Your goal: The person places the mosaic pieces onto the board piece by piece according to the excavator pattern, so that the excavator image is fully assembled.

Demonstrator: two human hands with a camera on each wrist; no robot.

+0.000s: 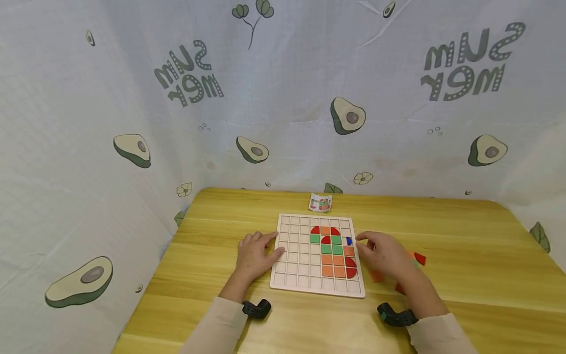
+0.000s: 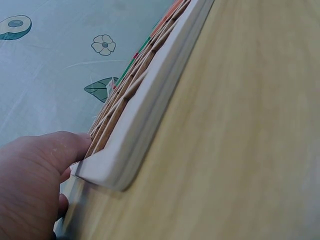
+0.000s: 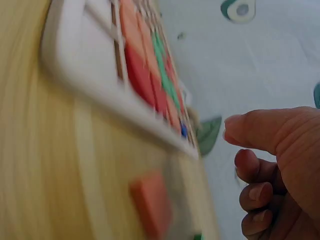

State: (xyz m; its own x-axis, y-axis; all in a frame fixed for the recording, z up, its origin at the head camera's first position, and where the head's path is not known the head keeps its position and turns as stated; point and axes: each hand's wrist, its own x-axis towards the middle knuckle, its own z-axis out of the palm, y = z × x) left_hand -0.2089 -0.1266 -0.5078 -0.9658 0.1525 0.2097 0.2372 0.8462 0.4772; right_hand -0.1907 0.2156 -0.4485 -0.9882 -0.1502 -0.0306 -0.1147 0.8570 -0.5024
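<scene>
A pale wooden grid board (image 1: 296,281) lies on the table, with red, orange, green and blue pieces filling part of its right side. My left hand (image 1: 255,255) rests at the board's left edge, thumb and forefinger touching the rim. In the left wrist view the thumb (image 2: 60,150) lies on the board's corner. My right hand (image 1: 383,253) hovers by the right edge, close to a small blue piece (image 1: 349,241). Nothing shows between its thumb (image 3: 250,131) and fingers, which are loosely bent in the right wrist view.
Several loose pieces lie right of the board, partly hidden by my right hand and forearm, among them a red one (image 1: 420,258) and an orange one (image 3: 151,202). A small printed pattern card (image 1: 320,202) stands behind the board. A patterned cloth (image 1: 292,98) hangs beyond the table.
</scene>
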